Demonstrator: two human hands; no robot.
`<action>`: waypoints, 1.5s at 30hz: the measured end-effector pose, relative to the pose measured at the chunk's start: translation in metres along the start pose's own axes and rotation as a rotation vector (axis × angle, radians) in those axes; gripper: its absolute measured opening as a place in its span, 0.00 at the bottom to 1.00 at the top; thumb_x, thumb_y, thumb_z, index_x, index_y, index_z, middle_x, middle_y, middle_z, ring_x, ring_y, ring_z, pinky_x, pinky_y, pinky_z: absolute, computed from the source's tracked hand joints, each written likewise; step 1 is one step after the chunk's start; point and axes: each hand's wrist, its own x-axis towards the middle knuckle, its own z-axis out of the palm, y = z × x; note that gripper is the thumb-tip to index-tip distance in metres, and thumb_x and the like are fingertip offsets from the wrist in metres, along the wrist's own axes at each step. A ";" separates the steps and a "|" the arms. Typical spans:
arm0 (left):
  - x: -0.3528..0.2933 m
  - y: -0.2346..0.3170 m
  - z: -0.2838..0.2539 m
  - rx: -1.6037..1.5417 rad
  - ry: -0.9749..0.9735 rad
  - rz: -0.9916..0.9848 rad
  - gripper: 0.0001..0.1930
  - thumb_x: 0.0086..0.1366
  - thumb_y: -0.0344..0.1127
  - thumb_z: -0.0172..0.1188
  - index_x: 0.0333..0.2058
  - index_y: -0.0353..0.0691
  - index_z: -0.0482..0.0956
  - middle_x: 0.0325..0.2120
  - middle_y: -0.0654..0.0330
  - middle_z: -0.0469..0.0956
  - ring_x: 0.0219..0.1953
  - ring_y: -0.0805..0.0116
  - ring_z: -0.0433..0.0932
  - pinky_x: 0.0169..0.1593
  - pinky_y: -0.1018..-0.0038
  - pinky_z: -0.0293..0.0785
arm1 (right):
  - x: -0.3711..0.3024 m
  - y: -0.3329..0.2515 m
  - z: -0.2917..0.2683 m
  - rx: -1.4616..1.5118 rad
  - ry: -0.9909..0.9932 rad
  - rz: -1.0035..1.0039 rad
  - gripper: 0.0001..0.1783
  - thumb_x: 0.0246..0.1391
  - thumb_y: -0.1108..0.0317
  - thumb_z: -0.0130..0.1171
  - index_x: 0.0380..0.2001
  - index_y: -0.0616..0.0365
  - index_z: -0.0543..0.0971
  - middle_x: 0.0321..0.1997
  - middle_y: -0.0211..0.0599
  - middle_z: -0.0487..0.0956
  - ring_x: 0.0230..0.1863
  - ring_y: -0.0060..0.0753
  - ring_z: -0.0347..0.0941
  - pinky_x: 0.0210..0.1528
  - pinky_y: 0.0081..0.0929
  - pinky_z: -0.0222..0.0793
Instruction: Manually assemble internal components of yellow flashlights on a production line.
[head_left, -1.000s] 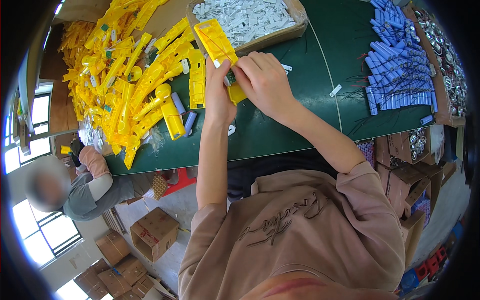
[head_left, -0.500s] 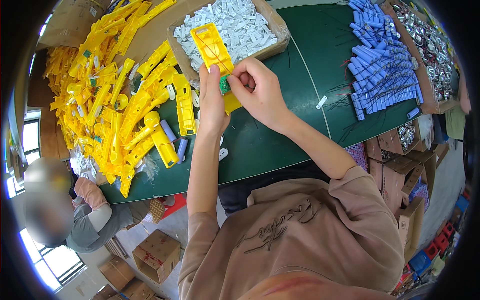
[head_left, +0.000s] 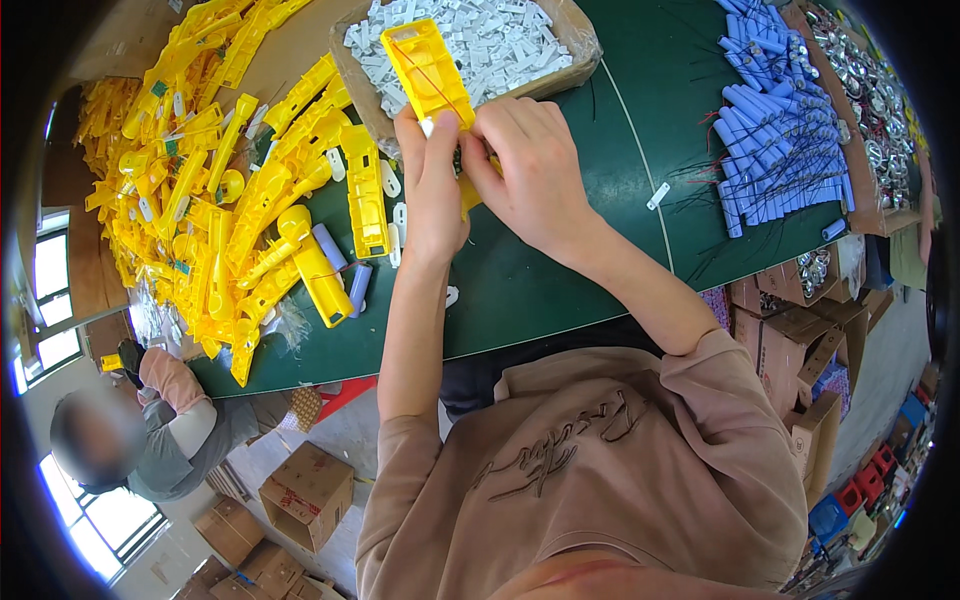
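A long yellow plastic housing (head_left: 428, 65) is held up in front of the box of white parts, its hollow side facing me. A thin dark red wire runs across its inside. My left hand (head_left: 432, 195) grips the lower part, its thumb along the edge. My right hand (head_left: 535, 175) is closed against the housing's right side, fingertips bent inward; what they pinch is hidden behind the knuckles. Left of my forearm lie another open yellow housing (head_left: 366, 190) and two purple-blue cylindrical cells (head_left: 360, 290). Small white plastic pieces (head_left: 390, 180) lie next to that housing.
A big heap of yellow housings (head_left: 200, 200) covers the table's left. Ahead stands a carton of small white parts (head_left: 585, 45). Wired blue cells (head_left: 765, 150) are stacked at right, beside a carton of shiny metal parts (head_left: 870, 110). A person (head_left: 170, 430) sits at lower left.
My right hand has turned and closed in nearer my left, covering the green circuit board that showed before. The whole view has shifted slightly. The housing stays in my left hand.
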 end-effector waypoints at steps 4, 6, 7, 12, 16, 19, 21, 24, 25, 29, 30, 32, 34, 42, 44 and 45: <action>0.003 0.000 -0.005 -0.070 -0.031 -0.093 0.18 0.65 0.42 0.45 0.51 0.43 0.61 0.42 0.59 0.69 0.45 0.72 0.69 0.48 0.73 0.68 | -0.005 -0.004 -0.003 0.548 -0.124 0.520 0.06 0.46 0.73 0.57 0.23 0.60 0.69 0.18 0.36 0.70 0.19 0.33 0.66 0.24 0.28 0.60; 0.002 -0.003 -0.006 -0.072 -0.037 -0.090 0.19 0.65 0.42 0.44 0.52 0.40 0.58 0.44 0.58 0.67 0.47 0.71 0.66 0.50 0.73 0.64 | 0.001 -0.004 -0.005 0.681 -0.106 0.622 0.06 0.47 0.72 0.56 0.23 0.61 0.70 0.17 0.36 0.70 0.18 0.31 0.66 0.23 0.27 0.60; 0.002 -0.004 -0.005 -0.079 -0.049 -0.089 0.21 0.65 0.41 0.44 0.53 0.38 0.56 0.46 0.57 0.65 0.49 0.71 0.63 0.53 0.73 0.60 | 0.004 -0.001 -0.006 0.807 -0.084 0.722 0.07 0.49 0.70 0.56 0.24 0.62 0.71 0.17 0.36 0.71 0.17 0.29 0.66 0.21 0.26 0.60; 0.002 -0.011 -0.005 -0.013 -0.049 -0.009 0.21 0.66 0.43 0.41 0.53 0.37 0.56 0.46 0.57 0.64 0.50 0.70 0.62 0.54 0.72 0.58 | 0.000 0.002 -0.006 0.499 -0.137 0.549 0.07 0.48 0.70 0.57 0.23 0.60 0.72 0.17 0.34 0.71 0.17 0.30 0.66 0.24 0.27 0.60; 0.002 -0.011 -0.004 0.039 -0.024 0.031 0.20 0.67 0.40 0.42 0.53 0.36 0.56 0.46 0.57 0.65 0.48 0.71 0.63 0.52 0.73 0.60 | -0.001 0.003 -0.004 0.059 -0.062 0.173 0.08 0.43 0.72 0.60 0.24 0.59 0.70 0.22 0.32 0.71 0.24 0.29 0.66 0.30 0.27 0.59; 0.000 -0.007 0.001 -0.054 0.001 -0.012 0.13 0.66 0.36 0.43 0.48 0.41 0.62 0.41 0.60 0.69 0.43 0.73 0.69 0.47 0.76 0.66 | -0.004 -0.001 -0.002 -0.082 -0.013 -0.017 0.09 0.41 0.72 0.60 0.25 0.57 0.70 0.24 0.34 0.71 0.29 0.35 0.68 0.33 0.32 0.59; 0.000 -0.003 0.004 -0.085 0.014 -0.033 0.12 0.66 0.34 0.44 0.47 0.41 0.63 0.40 0.60 0.70 0.42 0.73 0.70 0.46 0.75 0.67 | -0.005 0.001 -0.001 -0.019 -0.016 -0.022 0.08 0.42 0.74 0.59 0.25 0.57 0.70 0.24 0.36 0.71 0.28 0.37 0.67 0.33 0.32 0.59; 0.002 -0.002 0.000 -0.144 0.006 -0.071 0.14 0.65 0.33 0.46 0.48 0.39 0.60 0.39 0.58 0.70 0.40 0.73 0.70 0.43 0.75 0.69 | -0.009 -0.001 0.003 0.084 -0.016 0.063 0.07 0.43 0.74 0.58 0.25 0.57 0.69 0.25 0.36 0.71 0.28 0.38 0.67 0.34 0.32 0.58; 0.003 -0.002 -0.002 -0.172 -0.015 -0.094 0.17 0.64 0.33 0.46 0.50 0.38 0.57 0.39 0.56 0.70 0.39 0.72 0.71 0.41 0.75 0.71 | -0.010 -0.003 0.002 0.085 -0.016 0.064 0.07 0.43 0.74 0.58 0.25 0.57 0.69 0.25 0.36 0.71 0.28 0.38 0.67 0.34 0.32 0.58; 0.004 0.000 -0.001 -0.153 -0.021 -0.123 0.15 0.64 0.32 0.45 0.49 0.38 0.58 0.37 0.56 0.71 0.38 0.71 0.71 0.39 0.75 0.72 | -0.012 -0.007 0.000 0.247 -0.071 0.269 0.07 0.43 0.75 0.57 0.25 0.57 0.69 0.24 0.36 0.70 0.28 0.38 0.66 0.33 0.33 0.57; 0.004 0.000 -0.001 -0.171 -0.026 -0.139 0.15 0.64 0.32 0.46 0.49 0.39 0.61 0.38 0.58 0.71 0.39 0.72 0.72 0.41 0.75 0.71 | -0.011 -0.006 0.000 0.258 -0.058 0.277 0.07 0.43 0.75 0.57 0.25 0.57 0.68 0.24 0.36 0.69 0.27 0.38 0.66 0.33 0.33 0.57; 0.003 0.001 -0.001 -0.191 -0.036 -0.156 0.14 0.64 0.33 0.46 0.49 0.40 0.64 0.38 0.59 0.71 0.40 0.72 0.72 0.43 0.75 0.70 | -0.012 -0.008 -0.001 0.271 -0.057 0.309 0.07 0.43 0.75 0.57 0.24 0.57 0.68 0.24 0.36 0.69 0.27 0.39 0.66 0.33 0.33 0.57; 0.004 -0.002 0.000 -0.180 -0.076 -0.138 0.15 0.64 0.32 0.46 0.50 0.40 0.64 0.39 0.59 0.72 0.41 0.71 0.72 0.45 0.74 0.69 | -0.012 -0.007 -0.003 0.266 -0.049 0.342 0.07 0.42 0.74 0.57 0.24 0.56 0.68 0.24 0.36 0.69 0.27 0.40 0.66 0.33 0.34 0.56; -0.002 -0.007 -0.014 -0.099 -0.078 -0.114 0.16 0.64 0.29 0.44 0.51 0.38 0.62 0.40 0.56 0.72 0.40 0.68 0.73 0.44 0.71 0.73 | 0.017 0.010 -0.063 0.238 -0.248 0.319 0.04 0.44 0.71 0.55 0.25 0.58 0.71 0.23 0.43 0.73 0.28 0.48 0.71 0.33 0.41 0.63; -0.006 -0.008 -0.018 -0.081 -0.161 -0.123 0.18 0.63 0.27 0.42 0.52 0.38 0.59 0.39 0.53 0.71 0.36 0.68 0.73 0.39 0.68 0.77 | 0.035 0.045 -0.102 -0.056 -0.401 0.268 0.07 0.47 0.67 0.51 0.25 0.59 0.73 0.21 0.45 0.75 0.26 0.50 0.73 0.30 0.44 0.67; -0.008 -0.006 -0.015 -0.095 -0.179 -0.118 0.18 0.63 0.27 0.42 0.52 0.38 0.59 0.39 0.53 0.71 0.36 0.68 0.73 0.39 0.68 0.77 | 0.047 0.078 -0.121 -0.295 -0.455 0.213 0.09 0.48 0.65 0.50 0.26 0.59 0.75 0.20 0.46 0.75 0.25 0.51 0.74 0.29 0.45 0.69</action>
